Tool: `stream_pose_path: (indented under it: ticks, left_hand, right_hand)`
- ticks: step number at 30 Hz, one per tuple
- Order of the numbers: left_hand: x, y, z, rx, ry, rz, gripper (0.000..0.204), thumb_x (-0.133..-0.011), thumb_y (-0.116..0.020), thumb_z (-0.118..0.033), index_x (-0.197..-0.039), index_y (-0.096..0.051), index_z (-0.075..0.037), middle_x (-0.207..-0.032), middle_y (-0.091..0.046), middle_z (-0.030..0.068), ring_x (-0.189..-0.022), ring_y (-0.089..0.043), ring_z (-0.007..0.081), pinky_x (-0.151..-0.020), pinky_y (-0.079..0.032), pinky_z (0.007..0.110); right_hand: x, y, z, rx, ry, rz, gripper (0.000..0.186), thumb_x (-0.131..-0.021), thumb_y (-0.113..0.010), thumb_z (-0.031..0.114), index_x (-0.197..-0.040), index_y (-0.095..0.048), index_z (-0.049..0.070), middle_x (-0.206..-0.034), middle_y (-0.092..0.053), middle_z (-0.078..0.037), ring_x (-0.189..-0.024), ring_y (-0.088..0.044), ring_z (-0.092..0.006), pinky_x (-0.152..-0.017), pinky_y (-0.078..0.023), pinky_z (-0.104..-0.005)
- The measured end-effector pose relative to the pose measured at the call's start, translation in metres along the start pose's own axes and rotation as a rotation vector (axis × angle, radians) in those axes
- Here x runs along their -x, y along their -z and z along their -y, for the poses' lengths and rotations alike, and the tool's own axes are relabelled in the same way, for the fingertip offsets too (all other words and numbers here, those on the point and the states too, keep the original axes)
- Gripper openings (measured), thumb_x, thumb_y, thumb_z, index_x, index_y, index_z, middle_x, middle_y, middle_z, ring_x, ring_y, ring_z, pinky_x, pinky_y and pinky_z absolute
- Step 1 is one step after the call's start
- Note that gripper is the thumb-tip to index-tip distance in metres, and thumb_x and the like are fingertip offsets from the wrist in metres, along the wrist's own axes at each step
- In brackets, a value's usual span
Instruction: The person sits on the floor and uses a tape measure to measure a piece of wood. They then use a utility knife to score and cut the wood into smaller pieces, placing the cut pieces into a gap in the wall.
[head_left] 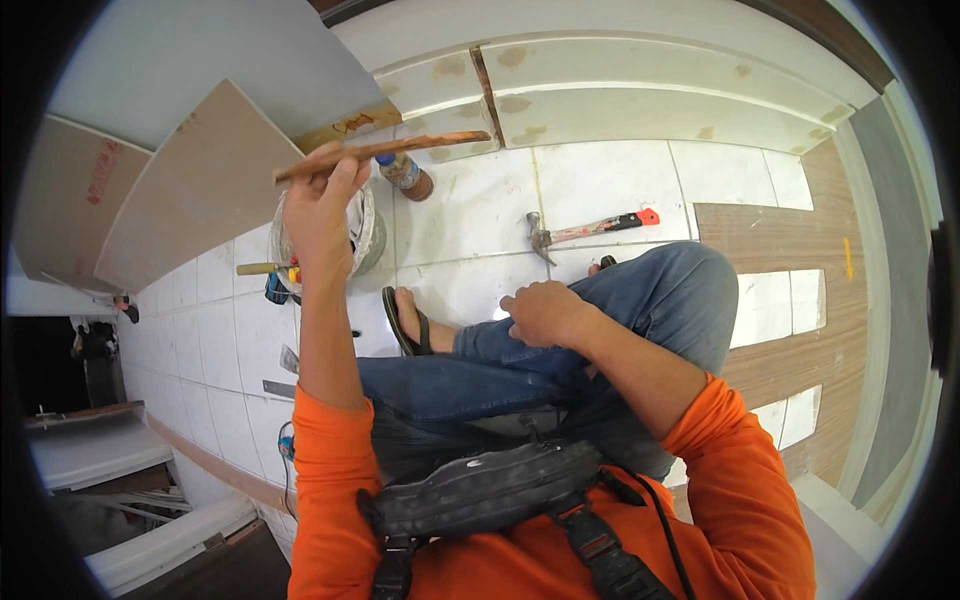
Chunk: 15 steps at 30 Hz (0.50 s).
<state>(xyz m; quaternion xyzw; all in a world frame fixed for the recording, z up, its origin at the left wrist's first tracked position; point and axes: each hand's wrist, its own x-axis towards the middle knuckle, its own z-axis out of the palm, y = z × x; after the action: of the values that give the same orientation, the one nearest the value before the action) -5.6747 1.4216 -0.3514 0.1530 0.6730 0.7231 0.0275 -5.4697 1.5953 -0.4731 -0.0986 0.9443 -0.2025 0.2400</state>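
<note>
Fingers of the left hand pinch one strip of wood near its left end, closed on it with the thumb pressed against it. The strip is raised, pointing right, in front of one white panel and near one bucket and one bottle. The right hand is by the jeans, its fingers loosely curled; the palm is hidden, so I cannot tell whether they hold anything. One hammer lies on the white tiled floor, claw end left. Two sandals show, one only partly. Two boards stand at the left.
</note>
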Motion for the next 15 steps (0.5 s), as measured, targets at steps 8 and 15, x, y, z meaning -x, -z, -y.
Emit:
stream_pose_path:
  ticks: [8,15]
  left_hand:
    - [-0.042,-0.065,0.024,-0.577,-0.248,0.035,0.029,-0.082,-0.080,-0.021,-0.097,-0.073,0.003,-0.084,-0.076,0.0140,-0.080,-0.073,0.0230,-0.078,-0.057,0.035]
    - [-0.067,-0.111,0.050,-0.838,-0.250,0.120,0.026,-0.084,-0.077,-0.025,-0.094,-0.072,-0.001,-0.091,-0.077,0.0143,-0.085,-0.073,0.0297,-0.081,-0.056,0.039]
  right_hand:
    - [-0.004,-0.002,-0.001,-0.013,-0.013,0.011,0.032,-0.093,-0.069,0.029,-0.114,-0.069,0.004,-0.105,-0.074,-0.016,-0.105,-0.070,-0.0351,-0.090,-0.055,-0.0461]
    - [-0.009,0.003,0.001,-0.028,-0.044,0.102,0.040,-0.095,-0.066,0.032,-0.126,-0.064,0.007,-0.113,-0.071,-0.019,-0.111,-0.067,-0.0362,-0.096,-0.052,-0.0462]
